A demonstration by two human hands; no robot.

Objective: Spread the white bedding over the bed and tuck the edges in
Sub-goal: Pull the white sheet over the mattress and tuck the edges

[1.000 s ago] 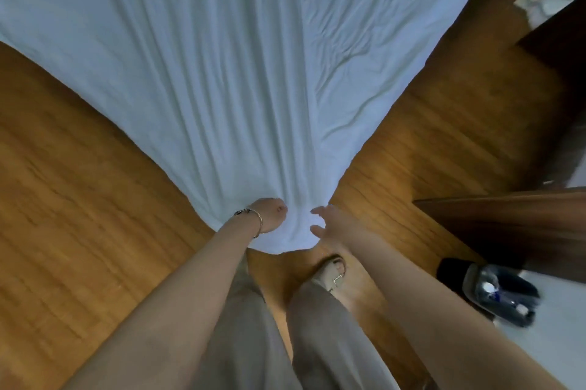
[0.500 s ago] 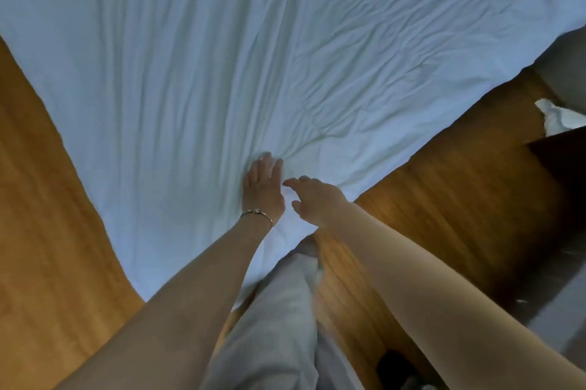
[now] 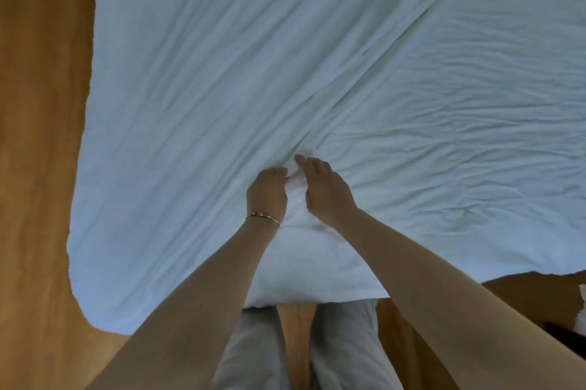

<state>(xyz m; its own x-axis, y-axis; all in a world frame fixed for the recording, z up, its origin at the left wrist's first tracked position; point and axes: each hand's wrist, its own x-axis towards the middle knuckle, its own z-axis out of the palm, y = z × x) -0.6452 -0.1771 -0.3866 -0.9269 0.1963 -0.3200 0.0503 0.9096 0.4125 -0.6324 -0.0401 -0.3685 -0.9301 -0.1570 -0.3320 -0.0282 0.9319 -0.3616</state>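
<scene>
The white bedding [image 3: 317, 56] lies spread and creased over the bed and fills most of the view. Its near edge hangs in front of my legs. Both hands meet on it near the middle, where the creases run together into a raised fold. My left hand [image 3: 268, 194], with a bracelet at the wrist, has its fingers curled into that fold. My right hand [image 3: 326, 189] lies just to the right and pinches the same bunched fabric from the other side.
Wooden floor [image 3: 38, 167] runs along the left side of the bed and shows at the bottom right. My grey trouser legs [image 3: 345, 348] stand against the bed's near edge. A small white scrap [image 3: 582, 304] and a dark object sit at the right border.
I have stepped closer, so the bedding fills more of the view. Both hands moved forward onto the sheet. The left hand went from lying flat to curling into a fold, and the right closed in beside it.
</scene>
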